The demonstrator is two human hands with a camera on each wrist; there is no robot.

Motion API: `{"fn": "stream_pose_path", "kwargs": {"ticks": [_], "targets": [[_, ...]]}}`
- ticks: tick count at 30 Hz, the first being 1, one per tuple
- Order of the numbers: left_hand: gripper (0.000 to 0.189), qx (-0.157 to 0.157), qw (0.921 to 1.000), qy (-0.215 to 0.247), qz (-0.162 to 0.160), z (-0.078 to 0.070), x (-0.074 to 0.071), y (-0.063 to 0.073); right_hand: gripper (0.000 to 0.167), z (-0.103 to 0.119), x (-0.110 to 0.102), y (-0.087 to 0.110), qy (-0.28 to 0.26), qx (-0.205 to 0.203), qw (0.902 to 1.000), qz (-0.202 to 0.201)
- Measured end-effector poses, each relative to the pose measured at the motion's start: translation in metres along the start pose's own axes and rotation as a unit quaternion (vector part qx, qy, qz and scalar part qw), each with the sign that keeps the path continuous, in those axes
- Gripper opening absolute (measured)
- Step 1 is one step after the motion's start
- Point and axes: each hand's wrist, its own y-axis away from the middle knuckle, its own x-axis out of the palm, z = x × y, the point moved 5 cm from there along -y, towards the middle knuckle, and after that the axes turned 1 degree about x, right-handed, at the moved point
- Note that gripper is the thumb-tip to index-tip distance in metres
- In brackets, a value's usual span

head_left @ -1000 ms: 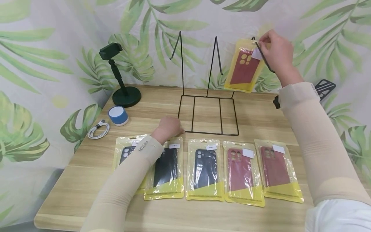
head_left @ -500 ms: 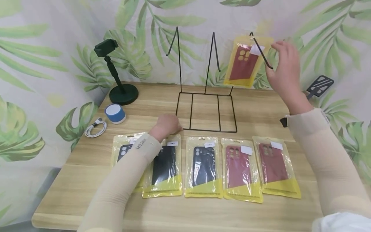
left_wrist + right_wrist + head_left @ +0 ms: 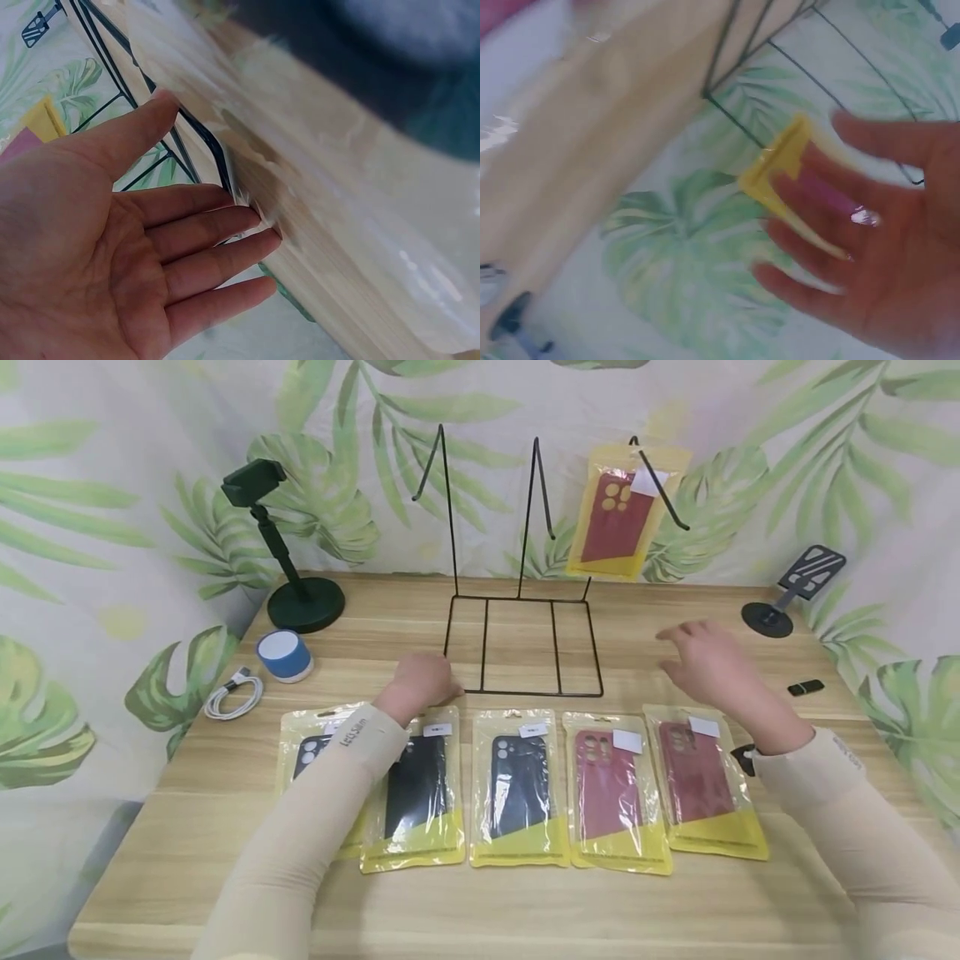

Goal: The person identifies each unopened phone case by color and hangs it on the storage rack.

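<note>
At the near side of the wooden table (image 3: 517, 910), five yellow-edged packets are laid flat in a row. From left to right are seen a leftmost packet (image 3: 296, 723) partly covered by the left sleeve (image 3: 322, 827), a black-case packet (image 3: 422, 785), a dark blue-case packet (image 3: 521, 785), a pinkish-red-case packet (image 3: 609, 785) and a dark red-case packet (image 3: 697, 768). A pale sleeve (image 3: 855, 835) is also worn on the right arm.

Just beyond the row, the near left corner of the black wire rack (image 3: 525, 693) is touched by the left hand (image 3: 422, 683); its fingers are kept almost straight, with the thumb well parted from them. The right hand (image 3: 708, 667) is held above the table, right of the rack, with its fingers loosely spread and nothing grasped.

On the left are placed a coiled white cable (image 3: 217, 713), a blue round speaker (image 3: 283, 656) and, farther, a dark green stand (image 3: 306, 604). On the right are seen a small black object (image 3: 806, 687) and a black phone stand (image 3: 768, 622).

At the far side, a red-case packet (image 3: 611, 527) is hung on the rack's right hook, before a leaf-patterned backdrop (image 3: 495, 385).
</note>
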Motion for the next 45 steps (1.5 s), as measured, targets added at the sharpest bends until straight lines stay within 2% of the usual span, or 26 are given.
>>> {"fn": "stream_pose_path", "kwargs": {"ticks": [5,9,13,18,24,28,33,35,39,41,45], "targets": [[0.048,0.001,1.0,-0.004,-0.008,0.003,-0.001,-0.001,0.028,-0.013,0.027,0.012,0.015,-0.041,0.9942,0.098],[0.047,0.005,0.9999,-0.004,-0.014,0.002,0.0,-0.003,0.022,-0.03,0.041,0.018,-0.008,-0.024,0.9884,0.15],[0.047,0.005,0.9999,-0.002,-0.01,0.001,0.001,-0.004,0.021,-0.05,0.054,0.023,-0.041,0.01,0.9812,0.188],[0.047,0.005,1.0,0.0,-0.002,0.0,0.001,-0.003,0.018,-0.067,0.063,0.026,-0.071,0.043,0.9753,0.205],[0.048,0.004,1.0,-0.005,-0.001,0.0,0.001,-0.003,0.01,-0.077,0.066,0.028,-0.092,0.044,0.9754,0.196],[0.049,0.007,0.9999,-0.01,0.001,-0.001,0.001,-0.002,0.013,-0.08,0.058,0.03,-0.091,0.045,0.9797,0.173],[0.048,0.005,1.0,-0.006,-0.002,-0.001,0.001,-0.003,0.019,-0.079,0.031,0.031,-0.101,0.044,0.9881,0.108],[0.048,0.004,1.0,-0.003,-0.003,-0.001,0.001,-0.003,0.017,-0.077,0.019,0.034,-0.123,0.041,0.9894,0.067],[0.048,0.004,1.0,-0.003,-0.007,0.0,0.002,-0.003,0.013,-0.07,-0.005,0.041,-0.175,0.027,0.9839,-0.026],[0.048,0.005,1.0,-0.005,-0.007,0.0,0.002,-0.004,0.014,-0.064,-0.015,0.045,-0.175,0.014,0.9819,-0.071],[0.049,0.006,0.9999,-0.009,-0.003,0.0,0.003,-0.003,0.012,-0.049,-0.033,0.053,-0.142,-0.016,0.9789,-0.146]]}}
